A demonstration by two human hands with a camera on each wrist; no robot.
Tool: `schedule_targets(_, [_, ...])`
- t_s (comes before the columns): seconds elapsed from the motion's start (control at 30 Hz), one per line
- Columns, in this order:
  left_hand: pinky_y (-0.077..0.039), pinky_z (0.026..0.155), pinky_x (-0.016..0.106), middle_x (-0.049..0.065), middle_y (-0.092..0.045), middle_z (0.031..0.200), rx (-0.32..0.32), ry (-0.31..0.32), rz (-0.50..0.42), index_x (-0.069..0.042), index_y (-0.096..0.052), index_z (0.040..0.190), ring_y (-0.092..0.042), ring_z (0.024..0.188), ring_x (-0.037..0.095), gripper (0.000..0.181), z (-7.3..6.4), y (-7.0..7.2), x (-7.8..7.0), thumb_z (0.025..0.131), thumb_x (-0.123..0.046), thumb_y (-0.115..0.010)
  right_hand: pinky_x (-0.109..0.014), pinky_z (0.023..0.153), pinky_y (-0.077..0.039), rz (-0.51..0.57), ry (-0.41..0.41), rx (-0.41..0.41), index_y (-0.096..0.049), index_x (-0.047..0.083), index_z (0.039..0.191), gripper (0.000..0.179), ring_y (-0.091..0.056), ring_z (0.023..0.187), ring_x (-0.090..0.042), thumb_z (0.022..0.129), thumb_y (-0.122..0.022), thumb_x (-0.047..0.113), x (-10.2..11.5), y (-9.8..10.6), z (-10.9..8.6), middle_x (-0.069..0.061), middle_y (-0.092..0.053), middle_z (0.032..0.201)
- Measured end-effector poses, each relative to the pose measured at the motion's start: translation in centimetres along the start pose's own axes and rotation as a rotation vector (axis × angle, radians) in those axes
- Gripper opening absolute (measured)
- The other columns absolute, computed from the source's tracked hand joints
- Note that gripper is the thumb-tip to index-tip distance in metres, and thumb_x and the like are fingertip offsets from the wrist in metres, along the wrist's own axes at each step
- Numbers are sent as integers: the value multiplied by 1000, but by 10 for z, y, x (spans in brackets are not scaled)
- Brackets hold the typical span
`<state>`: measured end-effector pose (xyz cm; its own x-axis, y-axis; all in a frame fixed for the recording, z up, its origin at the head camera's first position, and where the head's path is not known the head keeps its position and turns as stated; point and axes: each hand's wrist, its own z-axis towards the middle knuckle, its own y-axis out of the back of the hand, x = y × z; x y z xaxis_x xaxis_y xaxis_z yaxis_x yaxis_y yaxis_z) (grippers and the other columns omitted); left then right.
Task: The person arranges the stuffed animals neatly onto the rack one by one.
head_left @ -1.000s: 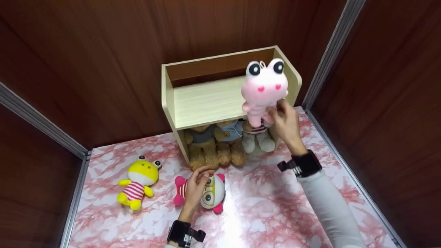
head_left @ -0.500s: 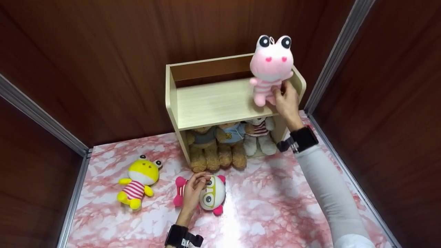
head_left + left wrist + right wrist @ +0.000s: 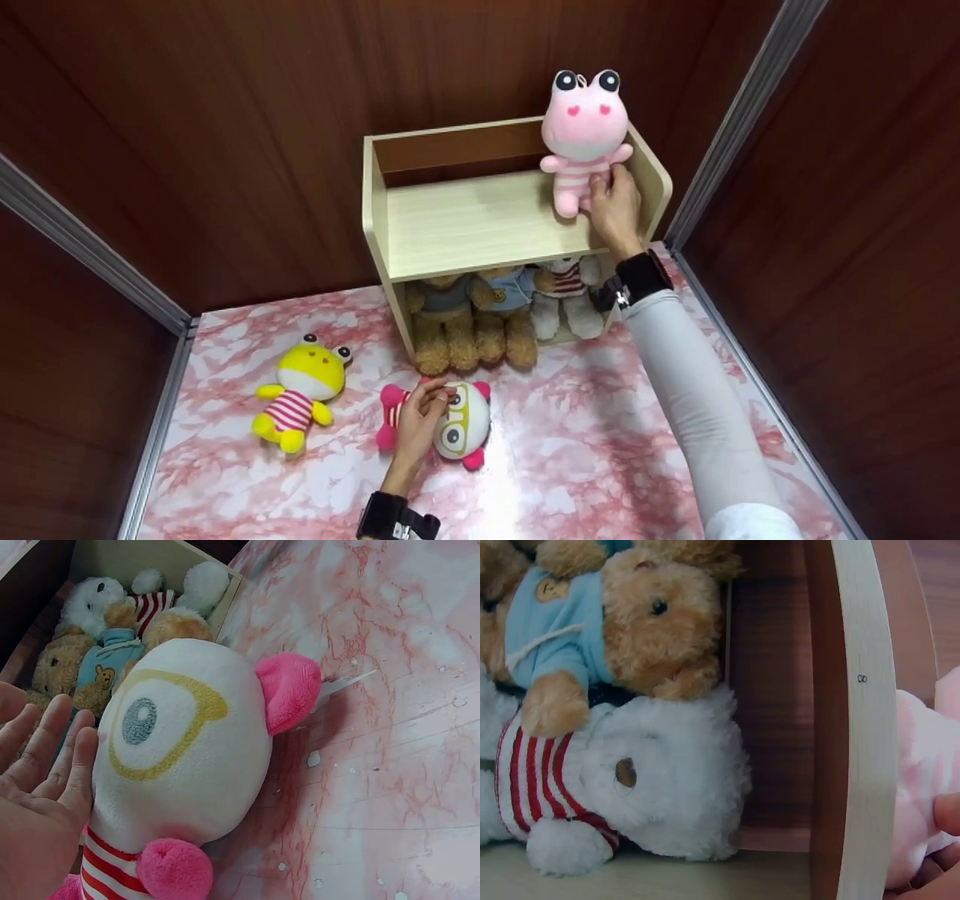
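A pink frog plush [image 3: 585, 131] with heart-shaped nostrils is upright at the right end of the upper shelf board [image 3: 457, 221]. My right hand [image 3: 619, 206] grips its lower body, thumb in front. In the right wrist view part of the pink plush [image 3: 922, 772] shows past the board's edge. My left hand [image 3: 420, 416] is over a panda plush [image 3: 471, 442] lying on its back, with yellow glasses and pink ears. From the left wrist, that hand's fingers [image 3: 56, 739] look relaxed, right at the side of the panda's head [image 3: 195, 765].
A yellow frog plush [image 3: 300, 390] in a striped top lies at the left. On the lower level sit a bear in grey [image 3: 442, 322], a bear in a blue hoodie [image 3: 506, 322] and a white plush [image 3: 562, 296]. Brown panels [image 3: 262, 150] enclose the marbled surface [image 3: 562, 450].
My right hand has carried the pink frog plush up from in front of the shelf unit to over its upper board, at the right end. The left hand stays by the panda plush.
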<state>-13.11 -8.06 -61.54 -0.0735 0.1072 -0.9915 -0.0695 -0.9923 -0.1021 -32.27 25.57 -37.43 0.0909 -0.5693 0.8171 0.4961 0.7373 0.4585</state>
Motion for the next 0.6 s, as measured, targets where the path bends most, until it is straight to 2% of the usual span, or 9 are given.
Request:
schedule_targets(0.13, [-57,90,26,32,-68,118,-12,0,7,19,-53,133,-70,108,33,36,-5,-2,4,105,-2,-56,-45,106,-43,-5,-12,-9,-59,-5,123,27,-58,115,-35,108,-48,16,-2,-4,2,-23,-62,123])
schedule_targets(0.33, [-58,88,27,36,-67,117,-22,11,-37,22,-51,132,-72,104,26,34,-12,-1,10,104,3,-55,-44,106,-43,-11,-12,11,-58,-4,129,32,-59,115,-35,110,-47,20,-10,-12,-2,-22,-62,125])
schedule_targets(0.47, [-58,88,27,35,-67,116,-13,13,-39,22,-51,132,-71,105,28,34,-9,0,11,104,2,-55,-43,111,-41,10,-15,10,-51,-3,142,44,-56,124,-34,111,-42,26,-13,-11,-6,-22,-59,135])
schedule_targets(0.6, [-58,88,28,34,-67,116,-4,3,-19,21,-53,132,-71,107,32,34,-5,2,11,104,1,-55,-40,119,-33,1,-16,19,-37,-4,155,59,-46,139,-35,110,-40,34,-12,-8,-13,-25,-48,151])
